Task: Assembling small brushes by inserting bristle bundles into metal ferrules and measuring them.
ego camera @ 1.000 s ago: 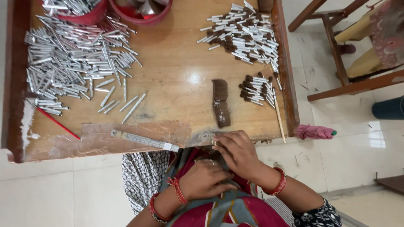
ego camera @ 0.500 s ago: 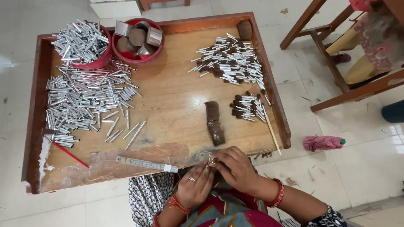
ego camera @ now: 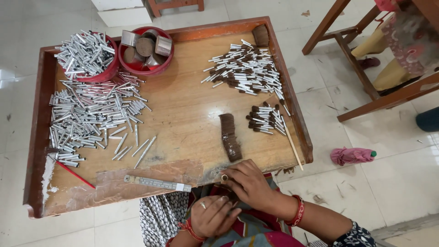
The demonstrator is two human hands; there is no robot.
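Hiding whatever they pinch, left hand (ego camera: 211, 216) and right hand (ego camera: 249, 183) overlap.

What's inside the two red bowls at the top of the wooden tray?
The left red bowl is heaped with small silver tubes. The right red bowl holds chunky brown and silver bundles. Both bowl bottoms are covered, so anything underneath is hidden.

This looks like a small workshop in a home. A low brown wooden tray table (ego camera: 183, 114) sits on a white tiled floor (ego camera: 366, 183). It is full of little silver metal tubes (ego camera: 91, 119) and small finished brushes (ego camera: 247, 68). Wooden chair legs (ego camera: 352, 59) stand nearby.
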